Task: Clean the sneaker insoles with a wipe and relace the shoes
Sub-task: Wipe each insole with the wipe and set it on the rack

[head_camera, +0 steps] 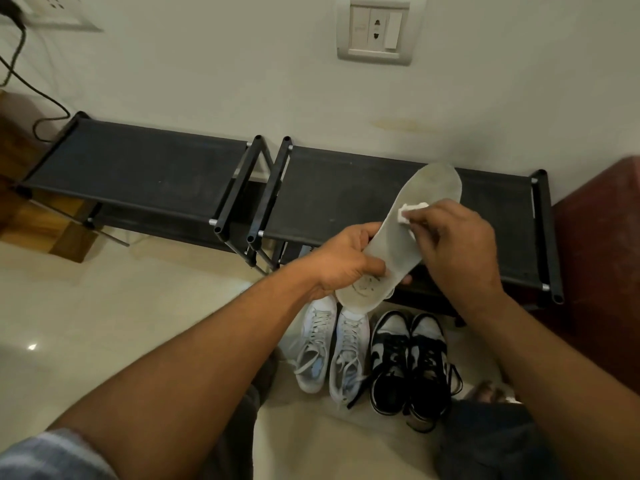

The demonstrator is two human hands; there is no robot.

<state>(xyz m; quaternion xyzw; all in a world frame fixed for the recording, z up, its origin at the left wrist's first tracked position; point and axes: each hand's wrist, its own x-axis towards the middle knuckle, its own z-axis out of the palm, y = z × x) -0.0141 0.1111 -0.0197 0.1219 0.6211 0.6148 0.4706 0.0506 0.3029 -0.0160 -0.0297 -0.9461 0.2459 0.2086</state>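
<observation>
Room: Pale tiled floor point(86, 323) meets a cream wall, and a low black shoe rack point(138, 168) of two units stands end to end against it. I place everything from that rack.
Insole: one grey insole point(398, 244) is up in the air just in front of the rack's right unit. Its toe slants over the top shelf and its heel points down toward the shoes.
Left hand: the left hand point(343, 261) grips the heel end, thumb on top and fingers underneath. I'd say it braces the insole as a firm backing for the rubbing.
Right hand: the right hand point(464, 247) pinches a small wadded white wipe point(407, 213) and presses it on the insole's upper face, toward the forefoot.
Why held so: the worn face is turned up at the person and kept off both rack and floor. That probably lets them see the grime and keeps the damp side clean.
Sneakers: the white sneakers point(349, 355) and the black-and-white sneakers point(391, 362) sit on the floor right in front of the rack. Their toes point toward the rack and the two pairs sit close side by side, within easy reach.
Count: two hands, one wipe, one insole that I can make out, four sneakers in two pairs, two rack units.
Laces: showing on all four shoes, with loose dark ends trailing from the black-and-white pair.
Stage: wiping is under way, as I judge it, and relacing lies ahead.
</observation>
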